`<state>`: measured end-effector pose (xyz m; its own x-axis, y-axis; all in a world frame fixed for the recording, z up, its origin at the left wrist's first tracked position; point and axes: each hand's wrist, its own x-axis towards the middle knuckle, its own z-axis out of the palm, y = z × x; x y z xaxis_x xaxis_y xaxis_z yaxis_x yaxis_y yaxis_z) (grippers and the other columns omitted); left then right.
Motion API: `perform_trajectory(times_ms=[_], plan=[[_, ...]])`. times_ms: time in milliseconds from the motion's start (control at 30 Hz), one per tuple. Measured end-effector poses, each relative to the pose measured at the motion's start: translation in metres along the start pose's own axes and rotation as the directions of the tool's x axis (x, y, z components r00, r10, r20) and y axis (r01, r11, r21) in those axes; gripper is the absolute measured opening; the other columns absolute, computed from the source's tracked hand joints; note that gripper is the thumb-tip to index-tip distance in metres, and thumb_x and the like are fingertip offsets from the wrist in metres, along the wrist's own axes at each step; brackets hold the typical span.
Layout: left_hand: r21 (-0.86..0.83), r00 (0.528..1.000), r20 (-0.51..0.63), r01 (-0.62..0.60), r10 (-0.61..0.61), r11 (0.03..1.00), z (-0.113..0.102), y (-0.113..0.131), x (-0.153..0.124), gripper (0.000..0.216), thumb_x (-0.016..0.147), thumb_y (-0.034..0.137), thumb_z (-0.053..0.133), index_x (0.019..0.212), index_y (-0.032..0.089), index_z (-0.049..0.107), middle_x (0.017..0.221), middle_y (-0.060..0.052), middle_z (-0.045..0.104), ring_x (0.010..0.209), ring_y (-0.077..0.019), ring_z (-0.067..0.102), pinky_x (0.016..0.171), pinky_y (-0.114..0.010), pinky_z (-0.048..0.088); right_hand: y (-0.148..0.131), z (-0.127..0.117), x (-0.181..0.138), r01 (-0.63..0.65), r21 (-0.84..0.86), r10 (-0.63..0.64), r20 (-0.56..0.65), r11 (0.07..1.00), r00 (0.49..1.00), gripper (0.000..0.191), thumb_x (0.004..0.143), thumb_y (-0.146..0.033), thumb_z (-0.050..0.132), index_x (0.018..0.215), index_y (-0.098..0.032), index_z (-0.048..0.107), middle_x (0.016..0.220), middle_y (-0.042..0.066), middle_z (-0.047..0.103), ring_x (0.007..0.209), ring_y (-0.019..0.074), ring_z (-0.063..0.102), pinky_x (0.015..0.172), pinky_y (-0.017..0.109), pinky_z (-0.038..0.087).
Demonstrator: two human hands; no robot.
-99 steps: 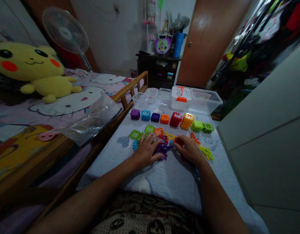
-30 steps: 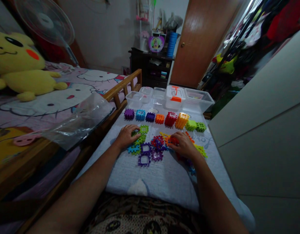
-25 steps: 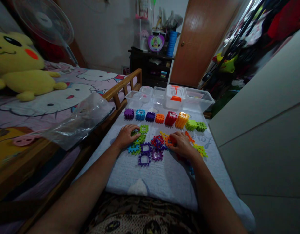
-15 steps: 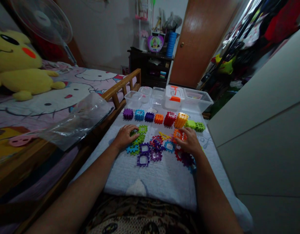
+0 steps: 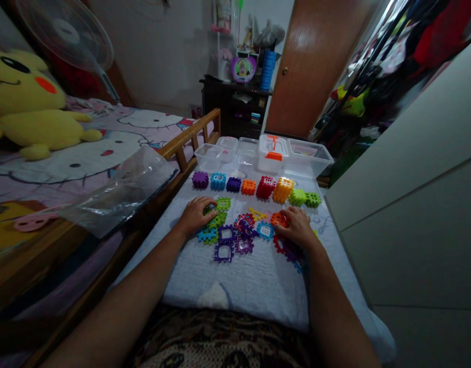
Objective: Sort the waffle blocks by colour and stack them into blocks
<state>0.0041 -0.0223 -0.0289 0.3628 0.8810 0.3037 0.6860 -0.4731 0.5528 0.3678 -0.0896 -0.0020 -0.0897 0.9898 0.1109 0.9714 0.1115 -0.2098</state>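
On the left, my left hand [image 5: 195,214] curls over green interlocking plastic tiles [image 5: 219,220], thumb and forefinger either side of a darker green one. My right hand [image 5: 299,227] grips an orange interlocking tile [image 5: 278,220] with its fingertips. Below that hand, red and dark purple tiles [image 5: 291,251] are partly hidden by the wrist. Between my hands lie a blue window tile [image 5: 265,230], red tiles [image 5: 244,221], a yellow piece [image 5: 256,213] and purple frame tiles [image 5: 224,251]. A light blue tile [image 5: 207,235] lies just below my left hand.
Behind the loose tiles stands a row of stacked tiles sorted by colour, from purple [image 5: 200,180] to yellow [image 5: 283,190] and green [image 5: 312,200]. Clear plastic boxes [image 5: 310,158] line the far edge. A wooden bed rail [image 5: 189,135] runs along the left, a white cabinet [image 5: 419,199] along the right.
My right hand has shifted slightly, and the orange tile has come down lower and lies flatter. My left hand has stayed over the green tiles.
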Motion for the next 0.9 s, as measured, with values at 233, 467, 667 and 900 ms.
perform_trajectory(times_ms=[233, 467, 667, 900], plan=[[0.008, 1.000, 0.000, 0.003, -0.003, 1.000, 0.0011, -0.0014, -0.0004, 0.031, 0.085, 0.044, 0.060, 0.102, 0.020, 0.068, 0.116, -0.009, 0.070, 0.112, -0.0283, 0.061, 0.102, -0.045, 0.044, -0.0068, -0.0056, 0.0012, -0.032, -0.012, 0.033, 0.060, 0.999, 0.998, 0.038, 0.085, -0.048, 0.064, 0.111, -0.021, 0.071, 0.114, 0.011, 0.063, 0.106, 0.0290, 0.053, 0.087, 0.038, 0.037], [0.004, 1.000, -0.005, 0.006, -0.006, 1.000, 0.0016, -0.0013, -0.0001, 0.029, 0.083, 0.043, 0.061, 0.101, 0.021, 0.068, 0.115, -0.008, 0.071, 0.111, -0.0280, 0.061, 0.102, -0.045, 0.044, -0.0044, -0.0039, 0.0004, -0.054, -0.024, 0.055, 0.034, 0.998, 0.998, 0.049, 0.081, -0.049, 0.065, 0.120, -0.020, 0.067, 0.118, 0.012, 0.061, 0.109, 0.0306, 0.051, 0.089, 0.039, 0.035], [0.014, 1.000, -0.005, 0.012, -0.012, 1.000, 0.0021, -0.0009, 0.0002, 0.031, 0.082, 0.043, 0.060, 0.102, 0.020, 0.069, 0.114, -0.009, 0.070, 0.111, -0.0293, 0.061, 0.101, -0.046, 0.044, -0.0050, -0.0041, 0.0011, -0.076, -0.051, 0.079, 0.043, 0.996, 0.996, 0.042, 0.080, -0.047, 0.064, 0.112, -0.020, 0.070, 0.117, 0.013, 0.060, 0.106, 0.0305, 0.051, 0.087, 0.039, 0.035], [0.012, 1.000, 0.000, 0.008, -0.008, 1.000, 0.0023, -0.0020, 0.0009, 0.030, 0.082, 0.043, 0.060, 0.101, 0.021, 0.068, 0.114, -0.009, 0.070, 0.111, -0.0292, 0.061, 0.101, -0.045, 0.045, -0.0068, -0.0052, 0.0030, -0.072, -0.069, 0.077, 0.063, 0.995, 0.995, 0.045, 0.080, -0.049, 0.065, 0.114, -0.020, 0.069, 0.118, 0.013, 0.059, 0.108, 0.0305, 0.050, 0.089, 0.040, 0.035]])
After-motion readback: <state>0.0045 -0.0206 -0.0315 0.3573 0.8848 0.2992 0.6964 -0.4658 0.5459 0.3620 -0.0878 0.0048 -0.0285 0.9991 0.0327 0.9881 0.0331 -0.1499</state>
